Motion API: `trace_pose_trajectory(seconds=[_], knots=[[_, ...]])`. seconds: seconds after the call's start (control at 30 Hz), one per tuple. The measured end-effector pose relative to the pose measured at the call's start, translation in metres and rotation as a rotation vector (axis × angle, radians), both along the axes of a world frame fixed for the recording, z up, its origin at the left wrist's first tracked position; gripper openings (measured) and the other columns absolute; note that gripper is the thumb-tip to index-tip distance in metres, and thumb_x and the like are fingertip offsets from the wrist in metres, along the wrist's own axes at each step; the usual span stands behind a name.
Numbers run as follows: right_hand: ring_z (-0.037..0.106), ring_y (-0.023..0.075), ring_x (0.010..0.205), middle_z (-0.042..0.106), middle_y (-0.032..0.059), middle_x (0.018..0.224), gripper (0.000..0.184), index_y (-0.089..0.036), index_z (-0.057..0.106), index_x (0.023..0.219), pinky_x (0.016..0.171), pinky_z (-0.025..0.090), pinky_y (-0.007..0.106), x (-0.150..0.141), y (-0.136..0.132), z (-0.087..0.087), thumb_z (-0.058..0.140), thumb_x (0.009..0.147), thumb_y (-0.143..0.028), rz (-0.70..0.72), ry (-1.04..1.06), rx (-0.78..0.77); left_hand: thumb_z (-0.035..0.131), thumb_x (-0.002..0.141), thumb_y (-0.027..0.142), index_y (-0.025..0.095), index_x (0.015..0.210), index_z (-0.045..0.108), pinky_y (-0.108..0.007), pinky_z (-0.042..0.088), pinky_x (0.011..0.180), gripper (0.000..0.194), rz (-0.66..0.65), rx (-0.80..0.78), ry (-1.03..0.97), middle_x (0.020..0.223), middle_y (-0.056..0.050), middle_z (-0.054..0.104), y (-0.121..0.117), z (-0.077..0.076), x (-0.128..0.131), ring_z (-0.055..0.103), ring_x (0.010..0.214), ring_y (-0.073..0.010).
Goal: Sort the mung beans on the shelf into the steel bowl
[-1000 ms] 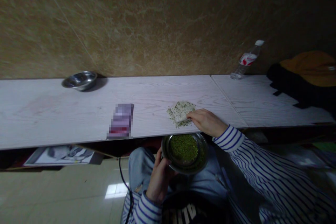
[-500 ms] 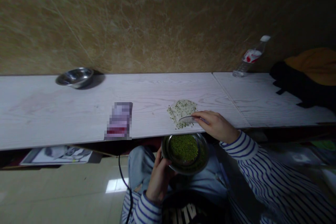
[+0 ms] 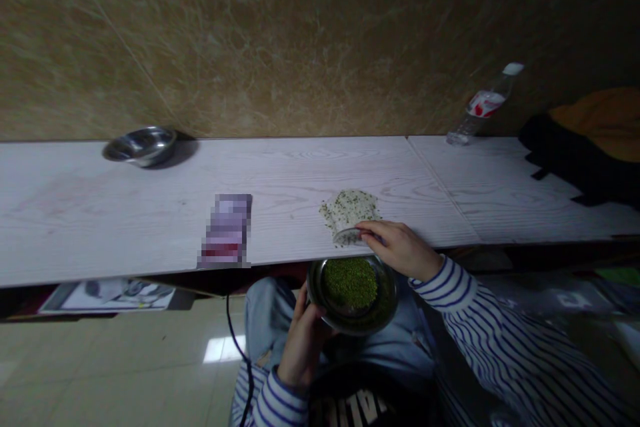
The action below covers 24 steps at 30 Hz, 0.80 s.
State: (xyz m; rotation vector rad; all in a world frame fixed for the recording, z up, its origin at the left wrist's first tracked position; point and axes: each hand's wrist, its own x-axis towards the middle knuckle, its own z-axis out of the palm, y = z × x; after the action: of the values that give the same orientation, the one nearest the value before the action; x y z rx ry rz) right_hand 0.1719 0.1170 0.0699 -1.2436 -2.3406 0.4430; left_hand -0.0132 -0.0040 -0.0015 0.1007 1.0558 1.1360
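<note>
My left hand (image 3: pixel 303 340) grips the rim of a steel bowl (image 3: pixel 387 307) from the left, holding it over my lap just below the table's front edge. Small green beans (image 3: pixel 351 280), like mung beans, lie inside. On the table, above the bowl, a flat pile of white grains mixed with green beans (image 3: pixel 350 207) is spread out. My right hand (image 3: pixel 400 248) is closed on a thin, pale piece with a curved edge (image 3: pixel 346 235); its exact kind I cannot make out. That piece rests at the pile's near edge, close to the table's front edge.
Another steel bowl (image 3: pixel 143 147) stands at the back left of the white table (image 3: pixel 280 173). A blurred purple packet-like item (image 3: pixel 226 230) lies left of the pile. A plastic bottle (image 3: pixel 481 107) and a black-and-orange cloth item (image 3: pixel 590 127) are at right. A cable (image 3: pixel 233 327) hangs below.
My right hand has drawn the thin piece toward the table's front edge and slightly left, bringing some grains with it. My left hand and its bowl have stayed in place.
</note>
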Motion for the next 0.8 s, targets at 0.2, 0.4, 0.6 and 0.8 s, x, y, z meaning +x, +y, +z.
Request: trace_pose_trajectory(seconds=[0.2, 0.4, 0.6, 0.8], knots=[[0.066, 0.0191, 0.095, 0.071, 0.0067, 0.106, 0.028, -0.018, 0.063, 0.111, 0.087, 0.052, 0.035, 0.000, 0.012, -0.002, 0.047, 0.088, -0.020, -0.038, -0.010, 0.014, 0.056, 0.069, 0.012, 0.029, 0.127, 0.046, -0.033, 0.048, 0.075, 0.062, 0.004, 0.011, -0.003, 0.118, -0.003, 0.058, 0.002, 0.000, 0.000, 0.056, 0.095, -0.0196], [0.067, 0.0188, 0.091, 0.072, 0.0058, 0.102, 0.027, -0.018, 0.064, 0.109, 0.084, 0.053, 0.033, 0.002, 0.016, -0.001, 0.049, 0.087, -0.020, -0.085, 0.007, 0.055, 0.055, 0.070, 0.013, 0.029, 0.128, 0.046, -0.031, 0.049, 0.072, 0.061, -0.005, 0.013, 0.009, 0.118, -0.004, 0.057, 0.002, 0.002, -0.001, 0.055, 0.092, -0.0182], [0.066, 0.0179, 0.094, 0.071, 0.0055, 0.103, 0.026, -0.019, 0.064, 0.109, 0.086, 0.053, 0.034, 0.006, -0.004, 0.004, 0.048, 0.088, -0.020, -0.021, 0.006, 0.091, 0.055, 0.072, 0.015, 0.029, 0.128, 0.045, -0.031, 0.049, 0.071, 0.058, -0.017, 0.031, -0.009, 0.117, -0.004, 0.057, -0.001, -0.002, -0.001, 0.055, 0.094, -0.0185], [0.066, 0.0181, 0.095, 0.070, 0.0064, 0.106, 0.027, -0.018, 0.063, 0.110, 0.088, 0.052, 0.034, -0.001, -0.010, 0.002, 0.048, 0.088, -0.017, 0.005, -0.022, 0.064, 0.054, 0.073, 0.015, 0.029, 0.124, 0.049, -0.030, 0.049, 0.072, 0.053, -0.033, 0.064, -0.005, 0.119, -0.003, 0.056, -0.003, -0.004, 0.000, 0.054, 0.095, -0.0182]])
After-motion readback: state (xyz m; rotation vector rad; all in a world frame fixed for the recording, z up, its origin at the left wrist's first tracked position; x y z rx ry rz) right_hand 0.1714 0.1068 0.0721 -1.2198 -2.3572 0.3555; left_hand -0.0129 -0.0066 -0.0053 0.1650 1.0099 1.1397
